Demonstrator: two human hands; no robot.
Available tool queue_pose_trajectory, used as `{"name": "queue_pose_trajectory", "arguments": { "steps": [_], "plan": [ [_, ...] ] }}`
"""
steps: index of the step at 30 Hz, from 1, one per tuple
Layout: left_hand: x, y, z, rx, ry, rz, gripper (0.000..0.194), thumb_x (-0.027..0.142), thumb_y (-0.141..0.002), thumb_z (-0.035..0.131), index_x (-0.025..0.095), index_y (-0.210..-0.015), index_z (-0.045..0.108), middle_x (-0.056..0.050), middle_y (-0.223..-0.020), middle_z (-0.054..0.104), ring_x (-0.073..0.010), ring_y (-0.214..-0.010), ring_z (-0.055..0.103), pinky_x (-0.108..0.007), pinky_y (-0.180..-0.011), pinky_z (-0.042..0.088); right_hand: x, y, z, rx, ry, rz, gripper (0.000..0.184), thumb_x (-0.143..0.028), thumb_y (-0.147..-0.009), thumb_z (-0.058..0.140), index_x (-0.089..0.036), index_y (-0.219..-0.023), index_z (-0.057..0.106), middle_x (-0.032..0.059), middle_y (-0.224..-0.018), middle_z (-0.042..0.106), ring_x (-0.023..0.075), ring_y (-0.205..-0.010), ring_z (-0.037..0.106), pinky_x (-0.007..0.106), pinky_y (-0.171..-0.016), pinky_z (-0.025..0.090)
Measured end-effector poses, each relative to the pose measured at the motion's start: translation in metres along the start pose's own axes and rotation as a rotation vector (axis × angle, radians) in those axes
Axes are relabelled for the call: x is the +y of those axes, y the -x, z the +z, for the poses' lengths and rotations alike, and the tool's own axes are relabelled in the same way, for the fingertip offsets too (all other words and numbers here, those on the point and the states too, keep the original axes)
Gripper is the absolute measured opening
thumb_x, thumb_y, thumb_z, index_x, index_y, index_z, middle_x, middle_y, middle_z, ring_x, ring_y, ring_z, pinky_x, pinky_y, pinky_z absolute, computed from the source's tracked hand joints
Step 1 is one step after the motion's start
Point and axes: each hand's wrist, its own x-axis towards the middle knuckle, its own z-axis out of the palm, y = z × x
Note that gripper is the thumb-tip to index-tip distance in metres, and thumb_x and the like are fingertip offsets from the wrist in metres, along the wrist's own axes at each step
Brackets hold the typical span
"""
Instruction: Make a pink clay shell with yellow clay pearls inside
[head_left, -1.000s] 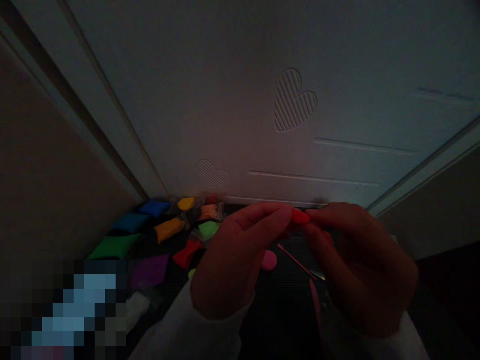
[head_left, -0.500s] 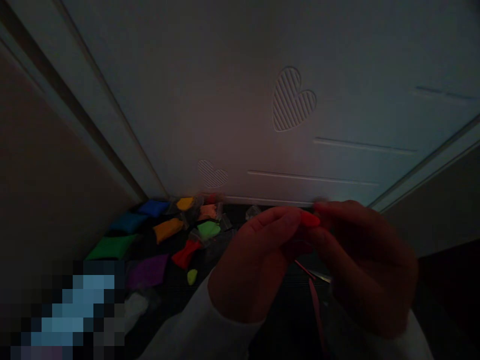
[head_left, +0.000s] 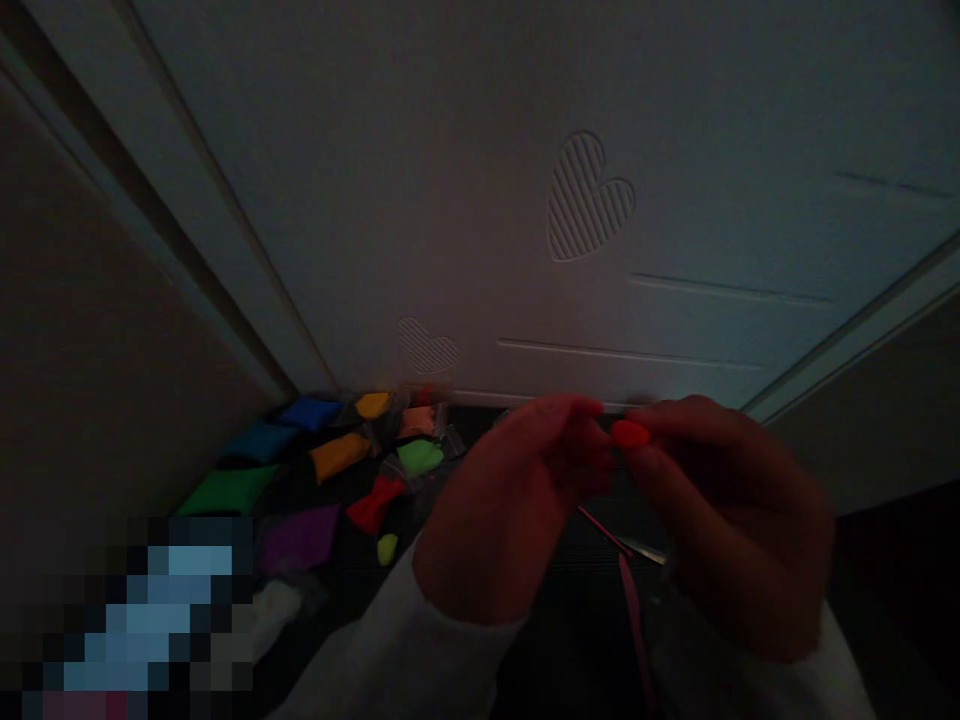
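A small flattened piece of bright red-orange clay (head_left: pixel 631 434) is pinched between the thumb and fingertips of my right hand (head_left: pixel 739 530). Just left of it, my left hand (head_left: pixel 502 510) is raised with fingers loosely curved and apart, holding nothing; its fingertips come close to the clay. Under the hands on the dark surface lie a thin pink stick (head_left: pixel 604 530), a pointed pale blade-like tool (head_left: pixel 637 549) and a longer pink tool (head_left: pixel 634 620), partly hidden by my right arm. The picture is very dark.
Left of my hands lie several clay packs, among them purple (head_left: pixel 300 537), green (head_left: pixel 232 490), orange (head_left: pixel 339 458), red (head_left: pixel 375 503) and light green (head_left: pixel 420 457). A yellow-green lump (head_left: pixel 387 549) lies nearby. Behind stands a pale panel (head_left: pixel 480 220) with embossed hearts; a blurred patch covers the lower left.
My left fingers have come away from the red-orange clay and spread a little. The piece now stays in my right fingertips alone.
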Motion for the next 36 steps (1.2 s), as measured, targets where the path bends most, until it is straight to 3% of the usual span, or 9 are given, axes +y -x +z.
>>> {"name": "queue_pose_trajectory", "arguments": {
  "steps": [3,5,7,9,13,17,20,22,36],
  "plan": [
    [0.022,0.000,-0.005,0.148,-0.049,0.109,0.019,0.026,-0.078,0.050,0.016,-0.070,0.065,-0.001,-0.065,0.061,-0.0127,-0.066,0.057,-0.027,-0.064,0.044,0.004,-0.004,-0.007,-0.142,0.143,0.006,0.019,-0.016,-0.078,0.060,-0.027,-0.093,0.062,-0.0039,-0.084,0.064,0.0097,-0.075,0.059,0.022,-0.068,0.047],
    [0.040,0.002,-0.011,0.212,-0.077,0.272,0.018,0.026,-0.078,0.048,0.016,-0.071,0.062,0.000,-0.065,0.060,-0.0124,-0.064,0.055,-0.027,-0.062,0.044,0.012,-0.005,-0.009,-0.273,0.238,-0.006,0.016,-0.019,-0.078,0.060,-0.025,-0.094,0.061,-0.0030,-0.084,0.064,0.0098,-0.078,0.059,0.022,-0.070,0.046],
    [0.055,0.005,-0.017,0.234,-0.085,0.386,0.017,0.026,-0.078,0.048,0.016,-0.071,0.060,0.001,-0.063,0.059,-0.0115,-0.062,0.052,-0.027,-0.060,0.043,0.025,-0.002,-0.008,-0.473,0.323,-0.029,0.015,-0.021,-0.080,0.058,-0.022,-0.094,0.061,-0.0007,-0.086,0.065,0.0107,-0.080,0.059,0.024,-0.071,0.047],
    [0.066,0.007,-0.024,0.312,-0.050,0.445,0.015,0.026,-0.078,0.048,0.017,-0.069,0.057,0.002,-0.060,0.057,-0.0110,-0.060,0.050,-0.026,-0.058,0.043,0.041,0.004,-0.004,-0.774,0.426,-0.026,0.015,-0.022,-0.083,0.053,-0.020,-0.095,0.061,0.0024,-0.090,0.065,0.0123,-0.084,0.060,0.027,-0.074,0.048],
    [0.073,0.009,-0.034,0.353,-0.080,0.580,0.008,0.024,-0.073,0.054,0.018,-0.070,0.057,0.002,-0.062,0.055,-0.0136,-0.069,0.053,-0.025,-0.062,0.043,0.073,0.015,0.007,-0.980,0.460,-0.009,0.015,-0.022,-0.082,0.052,-0.019,-0.090,0.064,0.0037,-0.087,0.067,0.0135,-0.080,0.062,0.028,-0.073,0.049],
    [0.075,0.014,-0.033,0.300,-0.054,0.553,0.013,0.018,-0.078,0.050,0.008,-0.078,0.058,0.001,-0.076,0.057,-0.0179,-0.093,0.057,-0.026,-0.072,0.043,0.090,0.020,0.015,-1.047,0.484,-0.004,0.018,-0.024,-0.083,0.050,-0.018,-0.093,0.064,0.0051,-0.091,0.067,0.0149,-0.084,0.062,0.031,-0.076,0.049],
    [0.080,0.021,-0.031,0.306,-0.032,0.572,0.037,0.014,-0.083,0.037,-0.002,-0.112,0.052,-0.004,-0.116,0.053,-0.0295,-0.114,0.046,-0.026,-0.074,0.038,0.095,0.021,0.016,-1.079,0.498,-0.002,0.019,-0.024,-0.083,0.050,-0.018,-0.095,0.064,0.0055,-0.092,0.066,0.0161,-0.086,0.062,0.032,-0.078,0.049],
    [0.084,0.025,-0.031,0.257,-0.032,0.562,0.041,0.013,-0.084,0.034,-0.002,-0.120,0.045,-0.007,-0.129,0.045,-0.0321,-0.119,0.037,-0.027,-0.075,0.035,0.096,0.021,0.016,-1.096,0.505,-0.004,0.019,-0.024,-0.083,0.050,-0.019,-0.095,0.063,0.0055,-0.092,0.066,0.0164,-0.087,0.062,0.033,-0.078,0.049],
    [0.090,0.030,-0.036,0.184,-0.063,0.549,0.045,0.014,-0.082,0.026,0.000,-0.123,0.039,-0.010,-0.125,0.048,-0.0288,-0.110,0.042,-0.025,-0.069,0.037,0.098,0.022,0.024,-1.114,0.563,-0.026,0.020,-0.026,-0.085,0.046,-0.017,-0.094,0.062,0.0065,-0.093,0.063,0.0170,-0.088,0.060,0.035,-0.080,0.048]
  ]
}}
